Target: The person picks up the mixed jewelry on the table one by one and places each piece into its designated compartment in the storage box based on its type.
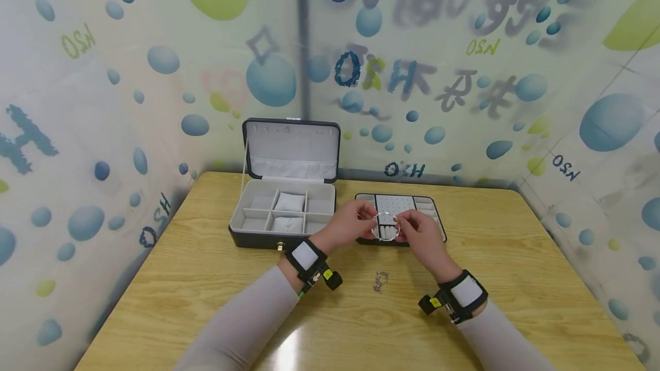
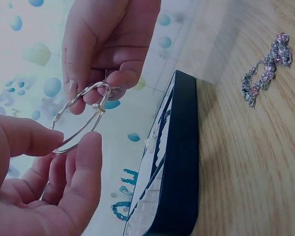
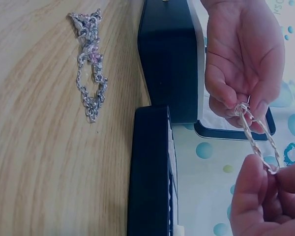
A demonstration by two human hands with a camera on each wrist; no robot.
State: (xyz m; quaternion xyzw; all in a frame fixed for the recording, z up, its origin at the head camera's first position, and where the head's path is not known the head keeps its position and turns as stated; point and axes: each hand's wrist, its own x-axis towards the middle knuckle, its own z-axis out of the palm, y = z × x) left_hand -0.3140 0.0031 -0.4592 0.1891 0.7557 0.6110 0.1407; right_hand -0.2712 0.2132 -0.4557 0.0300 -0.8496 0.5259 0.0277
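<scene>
Pinches a silver bangle [image 1: 387, 239] by 2 opposite sides, raised in the air and apart from the table [image 1: 515, 268]. Grips its left side with the left hand [image 1: 352, 223], thumb against fingers in a narrow pinch, and its right side with the right hand [image 1: 425, 239], likewise narrow. Shows twisted metal strands along the ring in the 2 wrist views. Lines up, in the head view, with the front edge of a dark-rimmed jewellery tray [image 2: 179, 162] near the table's far edge.

Has, on the table between the 2 wrists, a silver chain [image 3: 93, 56] with pink stones, bunched up and lying nearer to the table's near edge than the tray. Wears a black strap [image 1: 305, 255] with a white patch on each wrist, next to pale sleeves [image 1: 247, 319].

Has, left of the tray and towards the table's far left corner, a dark box [image 1: 258, 240] with its lid [image 1: 291, 150] raised at the back. Divides inside into 6 compartments, with 2 white cushions [image 1: 290, 202] in the middle column, 1 behind the other. Faces the table's near edge with a gold-coloured clasp [image 1: 281, 246]. Backs onto a wall [image 1: 273, 82] patterned with blue and green bubbles.
</scene>
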